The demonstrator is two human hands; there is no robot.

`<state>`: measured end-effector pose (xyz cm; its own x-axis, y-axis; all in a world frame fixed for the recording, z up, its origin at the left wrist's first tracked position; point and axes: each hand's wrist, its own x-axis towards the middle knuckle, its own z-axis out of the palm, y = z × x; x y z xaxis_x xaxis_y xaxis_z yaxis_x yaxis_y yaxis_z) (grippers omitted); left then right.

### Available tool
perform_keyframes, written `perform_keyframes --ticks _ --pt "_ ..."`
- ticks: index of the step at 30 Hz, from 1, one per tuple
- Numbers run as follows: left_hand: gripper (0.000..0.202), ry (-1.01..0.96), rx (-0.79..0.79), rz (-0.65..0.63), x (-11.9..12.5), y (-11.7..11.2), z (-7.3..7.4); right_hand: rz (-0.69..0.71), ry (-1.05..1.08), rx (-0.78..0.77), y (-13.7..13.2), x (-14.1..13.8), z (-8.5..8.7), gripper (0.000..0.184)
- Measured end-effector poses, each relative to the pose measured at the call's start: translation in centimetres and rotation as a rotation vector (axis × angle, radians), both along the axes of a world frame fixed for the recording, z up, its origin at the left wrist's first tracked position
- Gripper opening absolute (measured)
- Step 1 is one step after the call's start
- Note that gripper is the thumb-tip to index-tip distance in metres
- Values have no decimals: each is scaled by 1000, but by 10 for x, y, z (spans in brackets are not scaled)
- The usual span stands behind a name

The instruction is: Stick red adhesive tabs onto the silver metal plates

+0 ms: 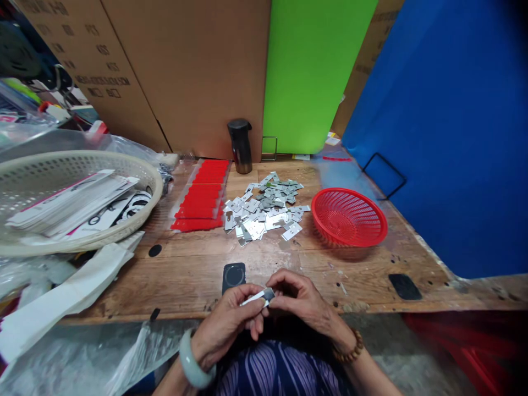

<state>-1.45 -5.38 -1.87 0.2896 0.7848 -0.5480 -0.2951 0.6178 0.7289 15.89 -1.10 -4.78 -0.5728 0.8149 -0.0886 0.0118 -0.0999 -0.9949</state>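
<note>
My left hand (231, 320) pinches a small flat metal plate (267, 297) between thumb and fingers, just past the table's front edge. The plate looks bright silver with a darker grey end. My right hand (309, 305) is closed at the plate's right end; its fingertips meet there, and I cannot make out whether they hold something separate. Behind my hands lies a loose heap of similar silver metal plates (268, 212), some with cut-out holes. A dark phone-like rectangle (234, 275) lies on the table beyond my left hand, which partly covers its near end.
Right of the heap stands a red plastic basket (350, 240). Red strips in clear bags (202, 192) lie left of it, with a dark bottle (240, 146) behind. A cream basket (157, 187) holds printed cards. Cardboard (185, 71), green and blue panels (445, 137) wall the back and right.
</note>
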Motion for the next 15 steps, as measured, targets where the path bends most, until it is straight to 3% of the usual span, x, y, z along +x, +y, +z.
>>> perform_keyframes --ticks 5,15 --pt "26 64 18 18 -2 -2 -1 -43 -69 119 1 2 0 19" --pt "24 -49 -74 67 -4 -1 -4 -52 -204 420 -4 -4 5 13"
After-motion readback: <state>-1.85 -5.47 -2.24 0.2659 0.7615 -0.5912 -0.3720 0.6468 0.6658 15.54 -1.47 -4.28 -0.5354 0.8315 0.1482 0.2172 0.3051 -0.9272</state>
